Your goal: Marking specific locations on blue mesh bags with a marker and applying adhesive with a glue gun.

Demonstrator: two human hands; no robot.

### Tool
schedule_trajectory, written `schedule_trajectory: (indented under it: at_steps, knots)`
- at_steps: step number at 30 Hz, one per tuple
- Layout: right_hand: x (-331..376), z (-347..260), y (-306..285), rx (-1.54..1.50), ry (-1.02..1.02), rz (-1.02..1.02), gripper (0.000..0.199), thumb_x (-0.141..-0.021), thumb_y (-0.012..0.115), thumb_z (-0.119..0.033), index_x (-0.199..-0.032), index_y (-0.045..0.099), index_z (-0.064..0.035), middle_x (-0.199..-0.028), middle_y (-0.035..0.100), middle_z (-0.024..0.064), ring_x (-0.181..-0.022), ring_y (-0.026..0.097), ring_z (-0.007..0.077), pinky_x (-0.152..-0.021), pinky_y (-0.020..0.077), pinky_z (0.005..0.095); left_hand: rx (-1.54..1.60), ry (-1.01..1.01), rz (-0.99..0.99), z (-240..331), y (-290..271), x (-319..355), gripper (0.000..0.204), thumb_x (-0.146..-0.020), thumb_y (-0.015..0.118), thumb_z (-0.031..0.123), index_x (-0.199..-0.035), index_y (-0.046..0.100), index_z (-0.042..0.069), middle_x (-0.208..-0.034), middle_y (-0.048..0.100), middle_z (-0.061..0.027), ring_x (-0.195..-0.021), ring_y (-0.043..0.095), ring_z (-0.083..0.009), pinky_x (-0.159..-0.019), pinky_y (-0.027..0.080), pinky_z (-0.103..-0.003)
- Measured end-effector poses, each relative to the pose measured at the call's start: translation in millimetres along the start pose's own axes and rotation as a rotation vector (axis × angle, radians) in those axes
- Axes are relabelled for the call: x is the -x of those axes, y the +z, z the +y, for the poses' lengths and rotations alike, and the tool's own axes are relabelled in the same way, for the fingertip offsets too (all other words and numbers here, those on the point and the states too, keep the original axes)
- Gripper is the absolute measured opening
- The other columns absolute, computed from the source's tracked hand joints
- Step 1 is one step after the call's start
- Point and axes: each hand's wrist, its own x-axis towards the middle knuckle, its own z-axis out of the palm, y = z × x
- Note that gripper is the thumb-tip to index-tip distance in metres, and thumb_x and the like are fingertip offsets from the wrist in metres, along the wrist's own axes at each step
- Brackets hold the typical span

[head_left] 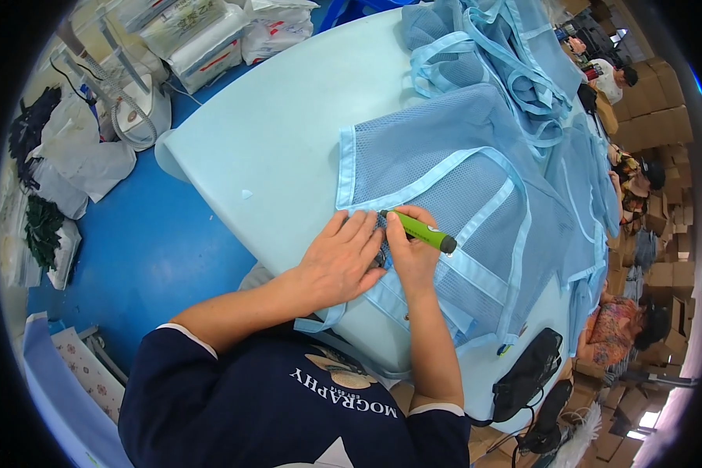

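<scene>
A blue mesh bag [476, 117] with light-blue trim and strap bands lies spread on the pale table [265, 125]. My right hand [413, 257] grips a thick green marker [421, 229]; its dark tip is down at the trimmed edge of the mesh, close to my left fingertips. Flat on the bag's near edge rests my left hand [339, 257], fingers stretched out and holding nothing that shows. Between my hands a small dark object [380, 259] is partly covered, and I cannot make out its kind.
More blue mesh bags [444, 47] are heaped at the far right of the table. A black pouch [526, 374] with a cord lies near right. On the blue floor [164, 242] stand a white steamer [140, 109] and plastic-wrapped packs [203, 47]. People and cardboard boxes [655, 101] are beyond the right side.
</scene>
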Motion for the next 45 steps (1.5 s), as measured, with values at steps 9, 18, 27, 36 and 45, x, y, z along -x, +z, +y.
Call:
schedule_trajectory:
  at_steps: [9, 18, 27, 36, 45]
  knots:
    - [-2, 12, -2, 0.139, -0.085, 0.019, 0.012, -0.081, 0.065, -0.004, -0.089, 0.058, 0.0023, -0.073, 0.059, 0.0039, -0.06, 0.052, 0.0074, -0.053, 0.0436, 0.0216, 0.002, 0.011, 0.025, 0, 0, -2, 0.055, -0.069, 0.068, 0.031, -0.107, 0.055, -0.007, -0.113, 0.054, -0.0234, -0.107, 0.048, -0.0324, -0.096, 0.035, -0.042]
    - [-1, 3, 0, 0.032, 0.006, 0.032, 0.011, -0.079, 0.065, -0.003, -0.086, 0.059, 0.0024, -0.074, 0.061, 0.0048, -0.063, 0.055, 0.0084, -0.055, 0.0449, 0.0221, 0.029, -0.016, 0.01, 0, 1, 1, 0.058, -0.068, 0.069, 0.029, -0.112, 0.052, -0.007, -0.118, 0.051, -0.0221, -0.108, 0.048, -0.0329, -0.096, 0.035, -0.044]
    - [-3, 1, -3, 0.052, -0.03, -0.002, 0.011, -0.079, 0.064, -0.003, -0.086, 0.059, 0.0029, -0.072, 0.06, 0.0044, -0.06, 0.054, 0.0077, -0.053, 0.0446, 0.0217, 0.033, -0.013, 0.007, 0, 0, 1, 0.058, -0.07, 0.069, 0.029, -0.112, 0.053, -0.006, -0.118, 0.051, -0.0227, -0.108, 0.049, -0.0328, -0.095, 0.036, -0.044]
    - [-3, 2, 1, 0.06, -0.009, 0.023, 0.01, -0.079, 0.064, -0.003, -0.086, 0.06, 0.0022, -0.07, 0.06, 0.0044, -0.06, 0.054, 0.0076, -0.052, 0.0448, 0.0222, 0.024, -0.014, 0.024, 0, 1, 1, 0.059, -0.068, 0.069, 0.028, -0.112, 0.052, -0.007, -0.117, 0.052, -0.0222, -0.106, 0.048, -0.0325, -0.095, 0.035, -0.043]
    - [-7, 4, 1, 0.128, -0.1, 0.053, 0.011, -0.079, 0.065, -0.003, -0.087, 0.06, 0.0023, -0.071, 0.062, 0.0051, -0.061, 0.055, 0.0079, -0.053, 0.0453, 0.0227, 0.016, -0.007, 0.028, 1, 2, 2, 0.059, -0.068, 0.07, 0.028, -0.112, 0.052, -0.008, -0.118, 0.051, -0.0223, -0.107, 0.048, -0.0319, -0.095, 0.035, -0.043]
